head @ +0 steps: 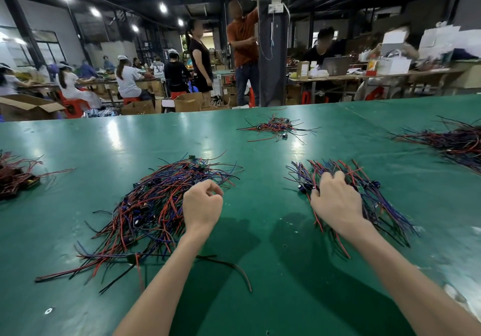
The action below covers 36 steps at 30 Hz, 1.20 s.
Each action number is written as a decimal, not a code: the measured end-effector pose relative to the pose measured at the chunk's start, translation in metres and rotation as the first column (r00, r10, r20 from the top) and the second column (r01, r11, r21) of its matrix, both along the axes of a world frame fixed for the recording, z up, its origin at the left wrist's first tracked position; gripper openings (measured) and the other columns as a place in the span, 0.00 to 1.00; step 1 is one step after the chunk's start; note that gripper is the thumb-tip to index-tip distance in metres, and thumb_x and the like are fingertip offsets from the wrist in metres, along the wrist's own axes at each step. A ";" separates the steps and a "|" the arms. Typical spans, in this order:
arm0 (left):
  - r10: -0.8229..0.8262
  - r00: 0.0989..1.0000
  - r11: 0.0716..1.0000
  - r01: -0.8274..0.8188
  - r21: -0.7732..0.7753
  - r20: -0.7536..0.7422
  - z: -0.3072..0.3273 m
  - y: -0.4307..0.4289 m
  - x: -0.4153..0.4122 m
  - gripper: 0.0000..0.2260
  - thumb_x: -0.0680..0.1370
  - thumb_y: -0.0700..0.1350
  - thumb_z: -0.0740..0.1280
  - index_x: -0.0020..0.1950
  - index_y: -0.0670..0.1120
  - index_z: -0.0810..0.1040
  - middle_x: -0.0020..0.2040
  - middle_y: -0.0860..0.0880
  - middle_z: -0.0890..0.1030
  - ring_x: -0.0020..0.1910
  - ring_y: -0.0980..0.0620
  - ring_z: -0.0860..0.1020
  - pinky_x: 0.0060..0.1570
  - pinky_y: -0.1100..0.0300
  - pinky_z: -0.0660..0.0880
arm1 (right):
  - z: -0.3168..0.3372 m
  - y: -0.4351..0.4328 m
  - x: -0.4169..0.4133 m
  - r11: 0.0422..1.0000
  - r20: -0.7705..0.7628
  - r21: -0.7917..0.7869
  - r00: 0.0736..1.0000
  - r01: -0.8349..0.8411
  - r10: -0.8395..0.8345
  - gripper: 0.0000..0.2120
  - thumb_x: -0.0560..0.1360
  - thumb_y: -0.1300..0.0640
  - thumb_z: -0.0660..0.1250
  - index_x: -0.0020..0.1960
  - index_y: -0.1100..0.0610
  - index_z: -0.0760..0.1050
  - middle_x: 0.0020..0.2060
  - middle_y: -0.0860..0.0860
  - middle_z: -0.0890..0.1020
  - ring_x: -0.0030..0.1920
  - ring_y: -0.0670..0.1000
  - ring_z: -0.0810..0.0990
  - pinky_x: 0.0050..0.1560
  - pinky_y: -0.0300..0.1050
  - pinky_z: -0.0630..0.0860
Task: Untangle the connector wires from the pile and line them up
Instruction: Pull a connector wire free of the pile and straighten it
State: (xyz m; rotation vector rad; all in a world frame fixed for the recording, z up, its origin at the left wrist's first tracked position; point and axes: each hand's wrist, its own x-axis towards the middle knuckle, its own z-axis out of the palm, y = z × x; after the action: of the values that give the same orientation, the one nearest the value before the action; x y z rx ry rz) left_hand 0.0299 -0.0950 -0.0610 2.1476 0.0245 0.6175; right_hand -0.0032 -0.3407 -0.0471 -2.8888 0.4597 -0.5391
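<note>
Connector wires (156, 205) lie tangled; the left hand (203, 205) is curled at their edge, pinch not discernible. The aligned bundle (385, 213) is gripped by the right hand (335, 197); snagged strands could be dragged askew.

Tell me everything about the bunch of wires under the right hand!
The wire bundle is a loose sheaf of thin red, blue and black plastic-coated wires. They lie roughly side by side on the green table and fan out at the far end. Small dark blue round parts sit among them near the edges. The right hand lies on top, fingers curled into the wires. The bundle sits apart from the other piles.
</note>
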 end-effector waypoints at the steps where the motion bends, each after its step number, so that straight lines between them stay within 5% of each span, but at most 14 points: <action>1: 0.031 1.000 0.998 -0.031 0.045 0.000 0.001 0.005 0.002 0.11 0.65 0.32 0.60 0.32 0.45 0.79 0.29 0.50 0.78 0.33 0.50 0.74 0.32 0.63 0.67 | -0.003 0.003 0.000 0.998 0.056 -0.019 0.997 -0.055 0.056 0.13 0.78 0.53 0.60 0.57 0.61 0.69 0.55 0.59 0.70 0.48 0.61 0.79 0.41 0.48 0.68; 5: 0.172 0.983 0.953 -0.183 0.242 0.065 0.000 0.029 0.008 0.10 0.67 0.37 0.60 0.32 0.42 0.81 0.33 0.44 0.80 0.39 0.43 0.76 0.37 0.56 0.73 | -0.016 0.006 0.007 0.960 0.048 -0.151 0.968 -0.237 0.246 0.14 0.77 0.52 0.60 0.60 0.56 0.70 0.58 0.55 0.71 0.58 0.56 0.71 0.55 0.49 0.69; 8: 0.289 0.950 0.849 -0.313 0.426 0.122 -0.008 0.041 0.018 0.08 0.74 0.42 0.64 0.47 0.44 0.83 0.47 0.44 0.82 0.50 0.43 0.72 0.52 0.51 0.68 | -0.028 0.003 0.012 0.932 -0.123 -0.211 0.954 -0.294 0.273 0.20 0.78 0.47 0.58 0.69 0.52 0.65 0.67 0.50 0.69 0.68 0.53 0.64 0.66 0.51 0.62; 11: 0.302 0.953 0.769 -0.249 0.589 0.008 -0.015 0.049 0.025 0.15 0.77 0.46 0.62 0.63 0.50 0.76 0.65 0.48 0.74 0.63 0.46 0.66 0.62 0.50 0.61 | -0.037 -0.002 0.016 0.944 -0.237 -0.206 0.949 -0.257 0.207 0.23 0.80 0.43 0.52 0.71 0.52 0.63 0.72 0.49 0.64 0.73 0.52 0.58 0.72 0.53 0.52; 14: 0.318 0.945 0.732 -0.192 0.654 -0.079 -0.020 0.053 0.028 0.18 0.79 0.45 0.59 0.69 0.53 0.70 0.69 0.50 0.70 0.67 0.47 0.64 0.64 0.49 0.60 | -0.038 -0.004 0.018 0.957 -0.299 -0.188 0.941 -0.222 0.159 0.27 0.81 0.41 0.48 0.73 0.54 0.62 0.75 0.51 0.60 0.75 0.51 0.54 0.74 0.53 0.47; 20: 0.352 0.935 0.727 -0.253 0.639 -0.031 -0.018 0.053 0.027 0.12 0.79 0.47 0.63 0.62 0.51 0.75 0.60 0.49 0.75 0.61 0.47 0.68 0.60 0.51 0.62 | -0.036 0.003 0.013 0.958 -0.330 -0.175 0.930 -0.226 0.159 0.28 0.81 0.41 0.46 0.75 0.56 0.57 0.77 0.53 0.52 0.77 0.52 0.45 0.74 0.57 0.42; 27: 0.352 0.934 0.730 -0.235 0.642 -0.059 -0.017 0.054 0.027 0.07 0.77 0.51 0.66 0.50 0.51 0.80 0.56 0.49 0.74 0.59 0.47 0.68 0.57 0.52 0.62 | -0.033 0.011 0.007 0.952 -0.238 -0.205 0.955 -0.228 0.177 0.27 0.80 0.42 0.51 0.74 0.55 0.60 0.77 0.54 0.54 0.77 0.53 0.46 0.74 0.57 0.45; 36: 0.290 0.943 0.930 -0.318 0.183 0.165 -0.007 0.046 0.021 0.06 0.77 0.41 0.68 0.45 0.38 0.80 0.49 0.40 0.75 0.44 0.41 0.75 0.43 0.53 0.71 | -0.030 0.023 0.005 0.949 -0.086 -0.171 0.964 -0.265 0.253 0.21 0.79 0.45 0.54 0.65 0.55 0.70 0.70 0.52 0.67 0.75 0.52 0.55 0.74 0.53 0.50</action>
State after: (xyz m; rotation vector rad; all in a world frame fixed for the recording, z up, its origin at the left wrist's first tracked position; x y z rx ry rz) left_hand 0.0505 -0.0487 -0.0676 2.3179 0.2339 0.9844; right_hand 0.0014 -0.3175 -0.0775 -3.0798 0.0349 -0.4692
